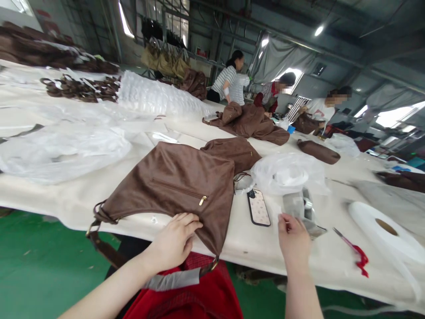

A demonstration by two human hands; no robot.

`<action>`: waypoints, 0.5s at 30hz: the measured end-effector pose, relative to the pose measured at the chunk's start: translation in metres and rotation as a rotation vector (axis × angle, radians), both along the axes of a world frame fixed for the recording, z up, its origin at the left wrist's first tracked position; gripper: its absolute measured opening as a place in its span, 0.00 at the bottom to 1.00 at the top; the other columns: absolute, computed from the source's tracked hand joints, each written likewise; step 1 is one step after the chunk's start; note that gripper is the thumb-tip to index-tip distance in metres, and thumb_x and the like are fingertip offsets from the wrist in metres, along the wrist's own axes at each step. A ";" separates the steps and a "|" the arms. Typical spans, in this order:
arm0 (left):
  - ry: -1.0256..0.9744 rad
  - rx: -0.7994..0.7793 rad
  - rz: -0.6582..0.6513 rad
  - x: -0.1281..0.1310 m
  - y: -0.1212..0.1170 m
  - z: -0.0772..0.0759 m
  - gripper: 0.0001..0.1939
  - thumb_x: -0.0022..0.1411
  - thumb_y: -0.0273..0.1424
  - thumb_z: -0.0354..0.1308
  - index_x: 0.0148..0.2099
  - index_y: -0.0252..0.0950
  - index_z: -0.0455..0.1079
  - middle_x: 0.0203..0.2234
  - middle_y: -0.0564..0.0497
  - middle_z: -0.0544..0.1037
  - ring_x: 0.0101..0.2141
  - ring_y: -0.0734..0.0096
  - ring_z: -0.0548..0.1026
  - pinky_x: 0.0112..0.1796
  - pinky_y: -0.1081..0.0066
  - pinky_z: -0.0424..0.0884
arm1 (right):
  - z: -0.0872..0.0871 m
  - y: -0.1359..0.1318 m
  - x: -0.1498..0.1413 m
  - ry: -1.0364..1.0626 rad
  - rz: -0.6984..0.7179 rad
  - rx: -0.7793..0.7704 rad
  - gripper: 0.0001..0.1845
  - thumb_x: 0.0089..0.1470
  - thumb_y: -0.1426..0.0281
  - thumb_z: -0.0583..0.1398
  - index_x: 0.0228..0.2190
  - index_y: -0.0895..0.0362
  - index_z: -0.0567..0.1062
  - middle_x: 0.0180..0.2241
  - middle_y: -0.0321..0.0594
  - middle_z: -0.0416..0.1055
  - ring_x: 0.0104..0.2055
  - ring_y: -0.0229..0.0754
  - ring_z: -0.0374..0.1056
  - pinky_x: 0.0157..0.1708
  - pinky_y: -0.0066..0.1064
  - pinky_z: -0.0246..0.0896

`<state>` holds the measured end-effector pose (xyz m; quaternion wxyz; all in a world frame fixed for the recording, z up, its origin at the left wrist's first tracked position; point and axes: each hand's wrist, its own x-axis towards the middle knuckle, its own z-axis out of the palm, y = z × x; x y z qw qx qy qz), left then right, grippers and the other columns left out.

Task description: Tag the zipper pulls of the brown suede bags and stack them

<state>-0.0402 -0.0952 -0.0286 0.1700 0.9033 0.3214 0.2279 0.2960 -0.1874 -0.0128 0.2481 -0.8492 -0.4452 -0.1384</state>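
A brown handbag (179, 170) lies on the table in front of me, with a zipped pocket and a gold zipper pull (202, 200). Its strap, partly wrapped in grey material (175, 280), hangs over the table edge toward my lap. My left hand (179, 235) grips the bag's near edge, fingers curled over the leather. To the right, my right hand (295, 239) is closed in a pinch above the table; what it holds, if anything, is too small to make out. Just beyond it sits a grey, clear-wrapped packet (300, 206). A phone (259, 208) lies between the hands.
Red-handled snips (357, 254) and a white tape roll (361, 217) lie at right. Behind the bag are another brown bag (232, 150), a plastic bag (288, 173) and a brown pile (252, 124). Bubble wrap (156, 95) lies farther back. Several people work beyond.
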 end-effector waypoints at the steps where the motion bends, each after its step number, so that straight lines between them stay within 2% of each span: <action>1: -0.036 -0.029 -0.006 0.000 0.000 0.004 0.25 0.52 0.18 0.52 0.51 0.40 0.70 0.47 0.48 0.73 0.48 0.62 0.72 0.54 0.59 0.67 | 0.002 0.002 -0.004 0.003 0.033 0.049 0.14 0.57 0.66 0.54 0.38 0.58 0.77 0.37 0.44 0.74 0.31 0.43 0.69 0.33 0.30 0.59; 3: -0.132 -0.081 0.015 0.001 0.000 0.012 0.23 0.54 0.20 0.51 0.51 0.39 0.70 0.47 0.47 0.73 0.49 0.64 0.72 0.53 0.63 0.68 | 0.005 0.010 -0.009 -0.015 0.036 0.049 0.13 0.56 0.66 0.55 0.37 0.56 0.78 0.37 0.43 0.74 0.30 0.42 0.68 0.31 0.30 0.56; 7: -0.271 -0.100 0.062 0.002 0.004 0.024 0.13 0.63 0.26 0.49 0.46 0.38 0.71 0.43 0.46 0.75 0.45 0.66 0.75 0.49 0.66 0.72 | 0.003 0.028 0.000 -0.010 -0.074 -0.107 0.12 0.56 0.69 0.54 0.34 0.55 0.79 0.34 0.43 0.74 0.29 0.42 0.66 0.27 0.30 0.51; 10: -0.271 -0.080 0.055 -0.002 0.007 0.021 0.11 0.64 0.27 0.49 0.44 0.39 0.72 0.42 0.47 0.76 0.44 0.67 0.75 0.47 0.67 0.73 | -0.003 0.030 0.015 0.032 -0.106 -0.138 0.12 0.56 0.68 0.55 0.33 0.55 0.79 0.33 0.42 0.74 0.29 0.41 0.65 0.27 0.30 0.50; 15: -0.308 -0.089 0.084 -0.006 0.008 0.014 0.11 0.65 0.30 0.50 0.43 0.39 0.73 0.43 0.47 0.76 0.45 0.66 0.75 0.48 0.66 0.72 | -0.006 0.014 0.025 0.006 -0.131 -0.085 0.12 0.56 0.67 0.54 0.34 0.57 0.78 0.38 0.45 0.74 0.28 0.43 0.67 0.27 0.31 0.54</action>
